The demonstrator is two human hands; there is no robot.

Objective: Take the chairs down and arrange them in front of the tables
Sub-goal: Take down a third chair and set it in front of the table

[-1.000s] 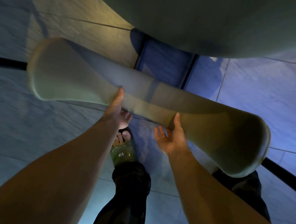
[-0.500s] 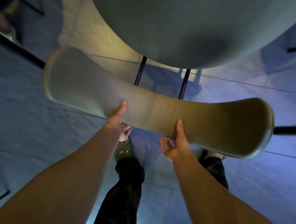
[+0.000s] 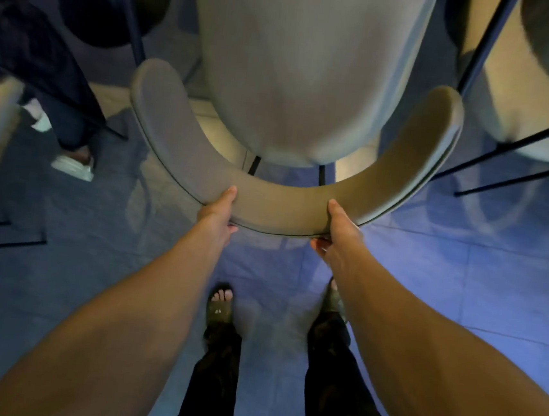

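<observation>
The person stands directly behind a grey upholstered chair [image 3: 299, 76], looking down on it, with both hands clamped on the middle of its curved backrest [image 3: 283, 205]: the left hand [image 3: 217, 212] grips left of centre and the right hand [image 3: 338, 229] right of centre, thumbs on the top face and fingers wrapped under the near edge. The chair is upright, its seat facing up and two thin black legs [image 3: 253, 165] showing below the seat toward the tiled floor [image 3: 459, 292], so the taking down of this one looks finished; whether its feet rest on the floor or hang just above it cannot be told, since they are hidden under the seat. No table is clearly visible, so how near the chair is to its final place cannot be judged, though it seems to be in the placing stage. To the right stands a second chair [image 3: 545, 99] of the same kind, also upright on black legs, which suggests at least one other is already down. At the left edge another person's legs and a white shoe [image 3: 72, 166] show among dark frame bars. How many chairs remain cannot be seen.
</observation>
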